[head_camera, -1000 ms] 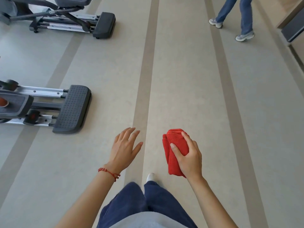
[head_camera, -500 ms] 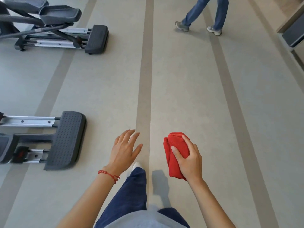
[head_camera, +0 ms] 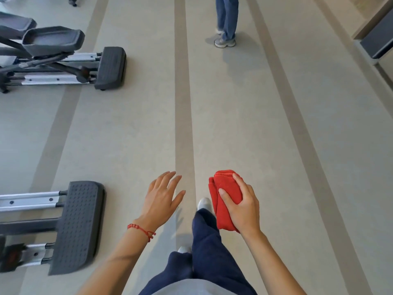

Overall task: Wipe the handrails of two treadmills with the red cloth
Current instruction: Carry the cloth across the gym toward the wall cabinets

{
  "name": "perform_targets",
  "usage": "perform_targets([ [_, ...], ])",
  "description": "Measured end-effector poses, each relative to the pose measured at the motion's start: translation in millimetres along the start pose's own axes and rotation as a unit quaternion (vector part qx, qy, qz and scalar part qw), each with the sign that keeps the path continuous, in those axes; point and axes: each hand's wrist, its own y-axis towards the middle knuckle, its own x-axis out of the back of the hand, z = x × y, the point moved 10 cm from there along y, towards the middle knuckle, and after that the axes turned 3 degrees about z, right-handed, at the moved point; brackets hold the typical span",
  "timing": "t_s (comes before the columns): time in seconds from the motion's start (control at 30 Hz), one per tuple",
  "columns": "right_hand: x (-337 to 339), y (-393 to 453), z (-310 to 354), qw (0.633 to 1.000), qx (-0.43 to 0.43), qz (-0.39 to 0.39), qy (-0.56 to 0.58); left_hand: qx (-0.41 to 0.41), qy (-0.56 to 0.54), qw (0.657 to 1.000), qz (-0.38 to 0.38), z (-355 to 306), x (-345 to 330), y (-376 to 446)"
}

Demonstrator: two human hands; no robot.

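Nearest the camera, the right hand (head_camera: pixel 242 206) grasps the red cloth (head_camera: pixel 223 201), folded into a thick wad with fingers and thumb curled round it. The wad's long axis runs roughly away from the body, its upper end pointing forward along the floor stripe (head_camera: pixel 182 116). The left hand (head_camera: pixel 160 199) hangs just beside it, apart from the cloth, fingers spread and relaxed, holding nothing.

The cloth is carried in the air above the walker's own leg (head_camera: pixel 207 239), touching no machine. To the left and a little ahead lies the end of one exercise machine (head_camera: pixel 74 224), its rails running off leftward; a second machine (head_camera: pixel 63 64) stands farther up the same side. Neither shows a handrail here, and from their pedals they may be ellipticals rather than treadmills. So the handrails probably lie out of view, and the left hand is nearer that side. Farthest off, another person's legs (head_camera: pixel 226 20) stand ahead.
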Motion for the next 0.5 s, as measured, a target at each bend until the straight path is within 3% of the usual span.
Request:
perform_targets([
  [0.5,36,240,32,0.999,-0.037,0.002,0.015,-0.014,0.005,1.0,-0.001,-18,41,266],
])
